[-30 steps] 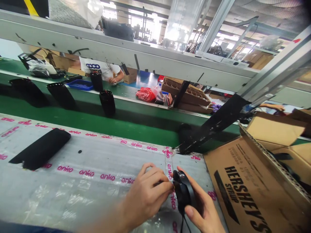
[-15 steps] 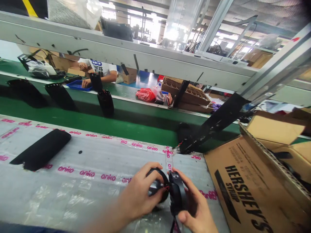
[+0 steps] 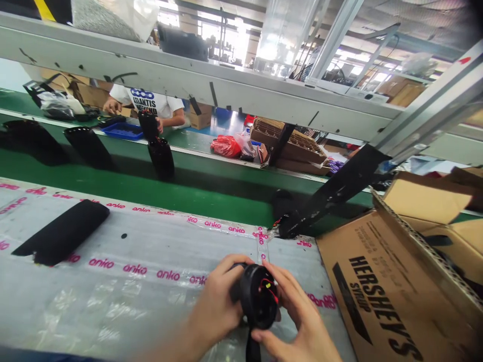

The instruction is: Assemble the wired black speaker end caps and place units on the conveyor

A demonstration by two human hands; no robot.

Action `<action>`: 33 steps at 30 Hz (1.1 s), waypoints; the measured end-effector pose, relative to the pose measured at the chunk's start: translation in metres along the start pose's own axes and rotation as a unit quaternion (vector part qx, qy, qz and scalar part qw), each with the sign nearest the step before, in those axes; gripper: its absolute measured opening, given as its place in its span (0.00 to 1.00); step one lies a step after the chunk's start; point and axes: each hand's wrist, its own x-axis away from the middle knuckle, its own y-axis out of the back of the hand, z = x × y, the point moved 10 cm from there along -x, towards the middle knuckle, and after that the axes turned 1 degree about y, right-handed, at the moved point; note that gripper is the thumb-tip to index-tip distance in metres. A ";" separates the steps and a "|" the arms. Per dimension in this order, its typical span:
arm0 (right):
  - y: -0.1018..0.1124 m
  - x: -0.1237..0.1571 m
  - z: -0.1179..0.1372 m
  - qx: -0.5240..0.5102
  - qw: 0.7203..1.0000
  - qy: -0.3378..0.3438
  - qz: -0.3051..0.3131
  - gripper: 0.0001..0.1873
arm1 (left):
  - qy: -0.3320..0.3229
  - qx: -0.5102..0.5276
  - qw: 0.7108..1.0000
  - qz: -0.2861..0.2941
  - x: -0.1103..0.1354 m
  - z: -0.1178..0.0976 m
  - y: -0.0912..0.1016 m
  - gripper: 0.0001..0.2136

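The curled fingers of the left hand (image 3: 217, 301) and right hand (image 3: 298, 327) grip a round black plastic housing (image 3: 258, 296) with red and yellow wires, above the plastic-sheeted counter's (image 3: 113, 306) right edge.

Bright daylight from far windows (image 3: 221, 32), soft shadows, glare on plastic sheeting (image 3: 75, 306), curved wide-angle edges

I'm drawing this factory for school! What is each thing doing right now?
Left hand: gripping the round black part.
Right hand: curled around its other side.
Round black part: held up, red and yellow wires showing.
Cardboard box: open, flaps up.
Lying black tube: flat on the plastic sheet.
Standing black tube: upright on the green belt.
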 end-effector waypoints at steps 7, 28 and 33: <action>-0.013 -0.010 0.008 0.021 0.991 0.058 -0.115 0.47 | 0.011 0.100 0.989 0.109 0.012 0.026 0.017 0.33; -0.048 0.018 -0.041 -0.260 0.950 -0.040 -0.168 0.24 | 0.089 0.165 0.982 -0.029 0.020 0.056 0.004 0.22; -0.051 0.024 -0.044 -0.313 0.926 -0.080 -0.197 0.26 | 0.096 0.183 0.978 -0.027 0.018 0.055 0.003 0.22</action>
